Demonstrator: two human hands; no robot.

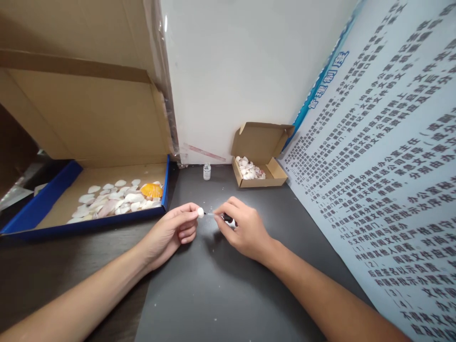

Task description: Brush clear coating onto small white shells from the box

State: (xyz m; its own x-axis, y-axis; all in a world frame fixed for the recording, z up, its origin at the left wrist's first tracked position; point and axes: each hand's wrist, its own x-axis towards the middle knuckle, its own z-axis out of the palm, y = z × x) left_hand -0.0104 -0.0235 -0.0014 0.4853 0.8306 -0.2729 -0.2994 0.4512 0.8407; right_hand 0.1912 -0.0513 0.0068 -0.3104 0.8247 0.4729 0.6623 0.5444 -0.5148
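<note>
Between the thumb and fingers of my left hand (181, 225) is a small white seashell (200, 212), held up over the dark mat. My right hand (242, 225) pinches a thin brush applicator (210, 214) with a black cap, its dark tip pointing left at the shell. Tip and shell are very close; I cannot tell whether they touch. Beyond the hands a small clear glass bottle (207, 172) stands upright on the mat, with no cap on it.
At the left, an open blue-edged cardboard box (83, 228) holds many pale shells and an orange scallop shell (152, 190). A small open cardboard box (265, 182) with white shells stands at the back right. A printed board (356, 166) leans along the right side.
</note>
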